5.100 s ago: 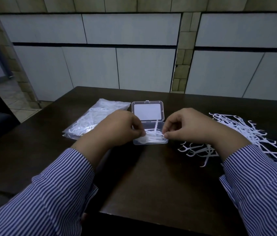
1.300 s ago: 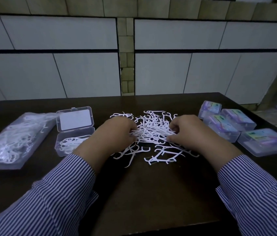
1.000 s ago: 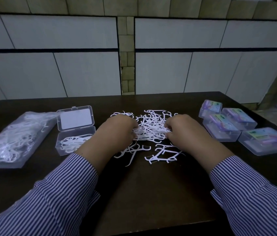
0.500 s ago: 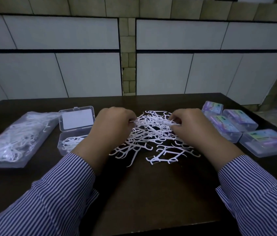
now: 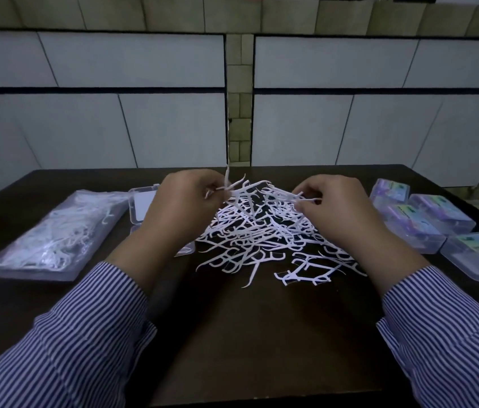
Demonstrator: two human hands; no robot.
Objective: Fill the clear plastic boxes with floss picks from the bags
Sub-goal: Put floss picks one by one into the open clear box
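A loose heap of white floss picks lies on the dark table in front of me. Both hands are raised over its far side. My left hand pinches a few picks that stick up above the heap. Across from it, my right hand pinches other picks pulled up from the pile. The open clear plastic box sits left of the heap, mostly hidden behind my left hand; only its lid and a corner show. A sealed bag of floss picks lies at the far left.
Several closed clear boxes with coloured labels are grouped at the right, near the table's right edge. The dark table ends close to a tiled wall behind. My striped sleeves cover the near corners.
Both hands left the open box and went to the heap. In the last second they lifted from the pile, each pulling up a tangle of picks.
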